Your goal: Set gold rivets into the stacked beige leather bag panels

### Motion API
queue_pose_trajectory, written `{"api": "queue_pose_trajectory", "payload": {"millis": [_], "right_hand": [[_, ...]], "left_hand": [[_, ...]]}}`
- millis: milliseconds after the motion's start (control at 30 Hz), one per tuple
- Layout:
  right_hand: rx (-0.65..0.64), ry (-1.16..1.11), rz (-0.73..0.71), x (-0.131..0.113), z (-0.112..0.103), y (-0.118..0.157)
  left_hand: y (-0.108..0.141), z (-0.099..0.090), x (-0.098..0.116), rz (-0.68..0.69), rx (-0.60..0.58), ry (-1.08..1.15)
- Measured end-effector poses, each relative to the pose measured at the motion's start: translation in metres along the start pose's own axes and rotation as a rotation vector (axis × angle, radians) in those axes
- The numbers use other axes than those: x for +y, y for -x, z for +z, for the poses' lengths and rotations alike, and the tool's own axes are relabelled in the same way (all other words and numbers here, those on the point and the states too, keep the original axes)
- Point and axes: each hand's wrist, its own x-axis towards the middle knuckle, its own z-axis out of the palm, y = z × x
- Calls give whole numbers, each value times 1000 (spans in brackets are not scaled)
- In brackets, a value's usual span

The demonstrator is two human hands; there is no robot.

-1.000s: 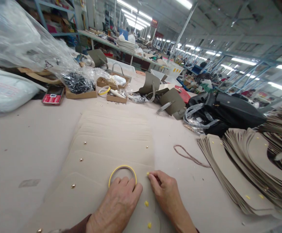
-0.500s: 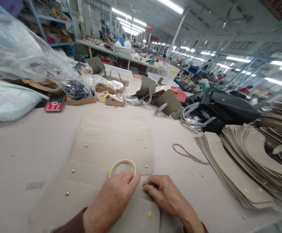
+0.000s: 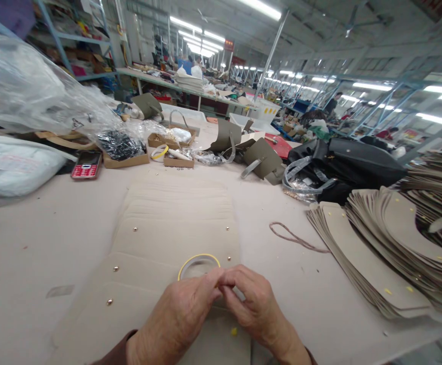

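The head camera looks forward and down, apparently from close above both hands (image 3: pixel 178 312) (image 3: pixel 257 306).

We have drawn our bare right hand (image 3: pixel 257 306) inward, where it now meets our brown-sleeved bare left hand (image 3: pixel 182 309).

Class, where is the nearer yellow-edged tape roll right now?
In the head view, the tape roll is below the middle of the picture, at the left hand, over the beige sheets.
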Motion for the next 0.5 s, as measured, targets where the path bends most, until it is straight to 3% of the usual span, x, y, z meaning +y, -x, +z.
{"api": "queue_pose_trajectory", "payload": {"millis": [167,267,333,433,500], "right_hand": [[133,155,-69,3,9,1],[185,157,-36,0,11,-1],[191,38,129,-1,10,-4],[146,-287,546,-4,5,-12],[120,-442,721,-5,3,-17]], "left_hand": [[-1,-1,0,-71,-50,14],[-7,-4,0,-84,-48,-51],[-13,-6,0,-62,-29,-100],[-20,-4,-1,-4,24,-139],[-22,0,-4,16,60,-142]]}}
